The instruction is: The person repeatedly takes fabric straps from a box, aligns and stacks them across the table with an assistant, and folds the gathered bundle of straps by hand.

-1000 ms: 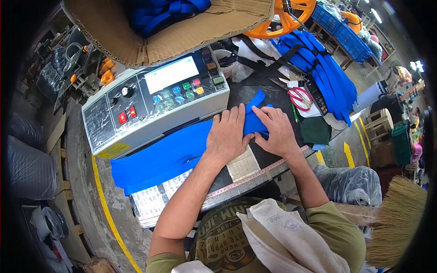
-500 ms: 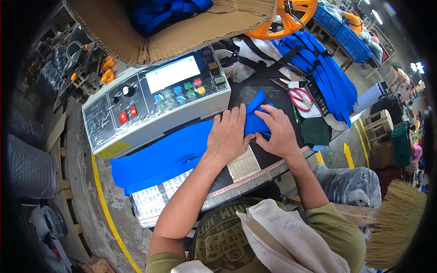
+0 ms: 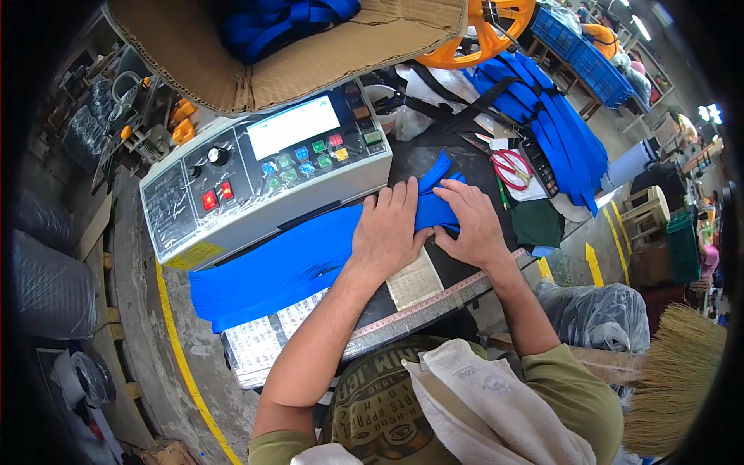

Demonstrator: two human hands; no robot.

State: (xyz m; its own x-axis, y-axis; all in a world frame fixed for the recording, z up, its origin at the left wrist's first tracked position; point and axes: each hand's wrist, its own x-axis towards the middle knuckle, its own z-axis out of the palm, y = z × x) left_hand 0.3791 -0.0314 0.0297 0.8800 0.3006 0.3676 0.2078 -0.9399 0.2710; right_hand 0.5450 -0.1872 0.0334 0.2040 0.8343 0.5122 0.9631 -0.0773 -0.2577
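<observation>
A wide bundle of flat blue webbing straps (image 3: 271,260) lies along the front of the machine, its cut ends fanned unevenly at the right. Over the bundle's right part, my left hand (image 3: 387,232) reaches across with fingers close together at the far edge and thumb at the near side. My right hand (image 3: 470,225) curves around the straps near their right ends, thumb toward the left thumb. Palms and undersides of the fingers are hidden. Beneath my wrists are a printed paper sheet (image 3: 416,280) and a measuring tape (image 3: 403,312) along the table edge.
The control-panel machine (image 3: 267,182) stands behind the straps, under a cardboard box (image 3: 333,70) with more blue webbing. Right of my hands lie red-handled scissors (image 3: 511,169), a dark green cloth (image 3: 539,223) and a hanging blue strap bundle (image 3: 562,132). A broom (image 3: 674,380) stands at lower right.
Both hands stay on the straps in nearly the same place. The right fingers have shifted slightly, and a little more of the strap ends shows above them.
</observation>
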